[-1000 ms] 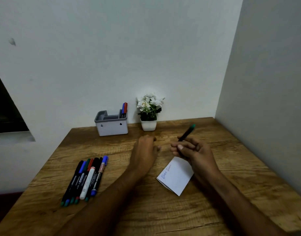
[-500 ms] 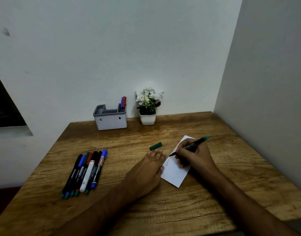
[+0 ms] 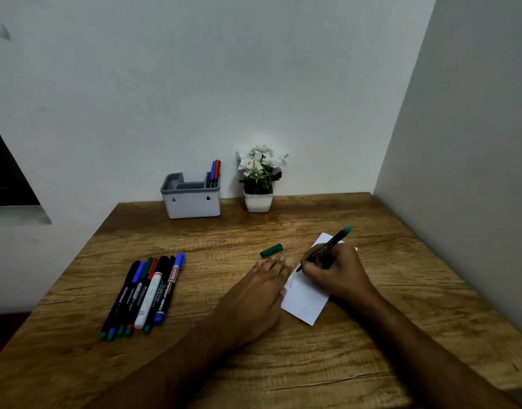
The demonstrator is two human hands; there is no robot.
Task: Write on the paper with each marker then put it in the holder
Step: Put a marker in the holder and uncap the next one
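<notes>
**You are writing on the paper with the green marker**

Your right hand [image 3: 336, 271] grips the green marker [image 3: 327, 247]. Your fingers curl round its black body. Its tip points down and left, right at the paper [image 3: 305, 299], and its green end sticks up toward the far right.

The paper is white and lies on the wooden table [image 3: 283, 364], a bit right of the middle. Some blue writing shows near its left edge. Your right hand rests on the far part of the paper.

Your left hand [image 3: 259, 293] lies flat, fingers straight and together. It holds nothing. It presses down at the left edge of the paper, and its fingertips point to the far side.

The green cap [image 3: 271, 250] lies on the table just past your left fingertips. It is off the marker and does not touch the paper.

On the near left of the table lies a row of markers [image 3: 144, 293], side by side and touching. You can see black, blue, green, red and white ones.

The grey holder [image 3: 191, 202] stands at the far side, by the wall. A blue marker [image 3: 213, 169] and a red marker [image 3: 218, 169] stand up in its right part. Just right of the holder is a small white pot with white flowers [image 3: 259, 178].
</notes>
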